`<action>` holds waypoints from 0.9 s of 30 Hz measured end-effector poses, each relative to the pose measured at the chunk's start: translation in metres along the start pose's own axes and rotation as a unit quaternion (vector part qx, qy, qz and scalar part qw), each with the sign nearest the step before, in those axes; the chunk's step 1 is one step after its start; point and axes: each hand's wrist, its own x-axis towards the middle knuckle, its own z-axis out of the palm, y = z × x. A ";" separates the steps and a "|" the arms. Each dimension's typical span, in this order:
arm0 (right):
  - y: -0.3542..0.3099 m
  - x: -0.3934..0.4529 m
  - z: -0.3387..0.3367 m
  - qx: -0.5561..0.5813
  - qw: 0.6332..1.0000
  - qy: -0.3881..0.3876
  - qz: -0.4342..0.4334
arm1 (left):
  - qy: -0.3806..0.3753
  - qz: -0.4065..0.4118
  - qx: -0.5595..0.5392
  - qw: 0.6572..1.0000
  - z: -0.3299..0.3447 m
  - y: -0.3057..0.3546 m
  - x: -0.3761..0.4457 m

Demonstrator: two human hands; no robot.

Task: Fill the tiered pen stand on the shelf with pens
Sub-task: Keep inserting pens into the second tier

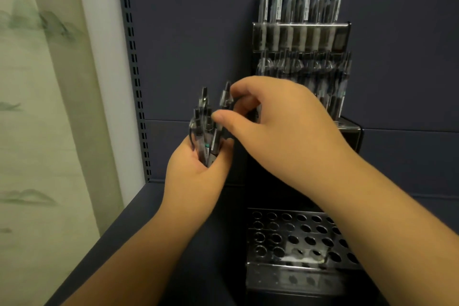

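Holding pen bunch (205, 131) | L hand (196, 171) | R hand (278, 126) pinches 1 pen (225, 98)

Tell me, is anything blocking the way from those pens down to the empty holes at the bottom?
Mostly the right forearm, which crosses above the bottom tier. The pens sit in the left hand, left of the stand; nothing else visible intervenes.

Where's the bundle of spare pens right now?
The bundle of pens stands upright in the left hand, left of the tiered pen stand, while the right hand pinches one pen at its top.
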 end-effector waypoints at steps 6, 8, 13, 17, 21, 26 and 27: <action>0.003 0.002 0.004 0.077 0.996 0.032 0.018 | 0.004 0.005 0.008 1.000 0.000 -0.001 0.001; 0.004 0.003 0.005 0.099 0.994 0.042 0.019 | 0.001 0.000 0.004 1.000 0.000 -0.002 0.000; 0.006 0.006 0.001 0.152 0.986 0.062 0.015 | 0.008 -0.005 -0.020 1.000 0.001 -0.003 0.005; 0.011 0.013 -0.016 0.183 0.968 0.172 0.005 | 0.020 -0.003 0.055 0.998 -0.001 -0.013 0.009; 0.024 0.013 -0.068 0.224 0.941 0.253 -0.007 | -0.007 -0.071 0.047 0.996 0.000 -0.027 0.010; 0.047 0.009 -0.092 0.172 0.947 0.269 0.031 | 0.007 -0.102 0.012 0.995 0.002 -0.032 0.012; 0.048 0.008 -0.093 0.157 0.950 0.270 0.030 | 0.007 -0.104 0.015 0.994 0.002 -0.033 0.011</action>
